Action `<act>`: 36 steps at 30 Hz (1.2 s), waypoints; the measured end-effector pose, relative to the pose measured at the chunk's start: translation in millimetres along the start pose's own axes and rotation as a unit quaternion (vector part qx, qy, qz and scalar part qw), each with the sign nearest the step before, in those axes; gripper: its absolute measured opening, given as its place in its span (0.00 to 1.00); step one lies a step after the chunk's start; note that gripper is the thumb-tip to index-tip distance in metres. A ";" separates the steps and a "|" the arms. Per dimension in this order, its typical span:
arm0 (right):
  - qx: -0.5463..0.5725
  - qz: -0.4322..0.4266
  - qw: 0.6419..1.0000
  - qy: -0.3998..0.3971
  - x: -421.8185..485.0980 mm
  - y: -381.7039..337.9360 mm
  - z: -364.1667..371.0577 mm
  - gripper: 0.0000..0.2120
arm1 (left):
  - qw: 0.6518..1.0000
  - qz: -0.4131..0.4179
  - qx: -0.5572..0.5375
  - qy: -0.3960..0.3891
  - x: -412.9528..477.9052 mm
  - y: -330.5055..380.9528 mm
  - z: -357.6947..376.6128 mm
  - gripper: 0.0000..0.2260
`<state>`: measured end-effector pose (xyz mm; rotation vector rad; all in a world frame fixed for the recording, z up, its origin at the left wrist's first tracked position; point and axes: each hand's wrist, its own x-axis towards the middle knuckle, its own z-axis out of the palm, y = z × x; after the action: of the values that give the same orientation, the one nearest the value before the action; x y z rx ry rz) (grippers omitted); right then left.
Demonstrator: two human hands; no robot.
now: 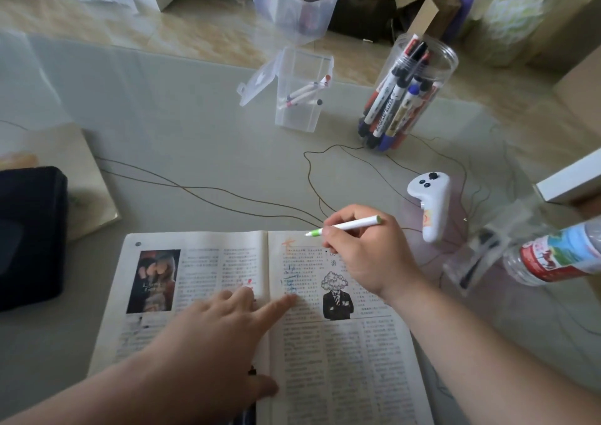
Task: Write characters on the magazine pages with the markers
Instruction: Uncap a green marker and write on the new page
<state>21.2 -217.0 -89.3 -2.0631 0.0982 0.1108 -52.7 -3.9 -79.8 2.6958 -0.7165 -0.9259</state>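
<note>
Head view: nearest us, at six o'clock, the open black-and-white printed magazine (341,359) lies flat on the pale grey desk (195,164). Our left hand (221,337) rests on it, fingers straight and spread, the forefinger pressing the right page just beside the gutter. Beyond it, toward one o'clock, our right hand (364,255) pinches the slim white marker with a green tip (344,227) in curled fingers. The tip sits at the page's top margin near an orange star (287,242); we cannot tell whether it touches the paper.

We judge the paper thin and limp, apt to slide or buckle under a stroke, so it wants pinning flat close to the writing spot. The marker looks light and stiff, best held low on the barrel.

Farther off, a white handheld controller (429,203) lies at two o'clock. A clear square plastic box (302,99) stands at twelve, and a clear round jar packed with markers (400,99) at one.
</note>
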 end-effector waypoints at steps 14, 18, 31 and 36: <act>-0.017 -0.021 1.000 0.014 3.1 7.6 7.0 0.08 | 1.000 0.015 0.004 0.008 8.0 -10.9 12.7 0.45; -0.056 -0.024 0.998 0.011 3.9 10.2 6.7 0.08 | 1.000 0.014 0.006 0.005 8.2 -10.6 12.7 0.45; -0.044 -0.028 0.998 -0.024 2.3 12.3 7.0 0.10 | 1.000 0.013 0.008 -0.001 8.5 -9.7 11.3 0.45; -0.056 -0.026 0.998 0.004 4.4 9.9 2.4 0.10 | 1.000 0.016 0.009 0.003 7.9 -9.2 11.2 0.45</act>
<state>24.3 -219.7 -99.6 -2.1762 0.0444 0.0770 -50.8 -0.3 -95.8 2.6946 -0.7675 -0.9080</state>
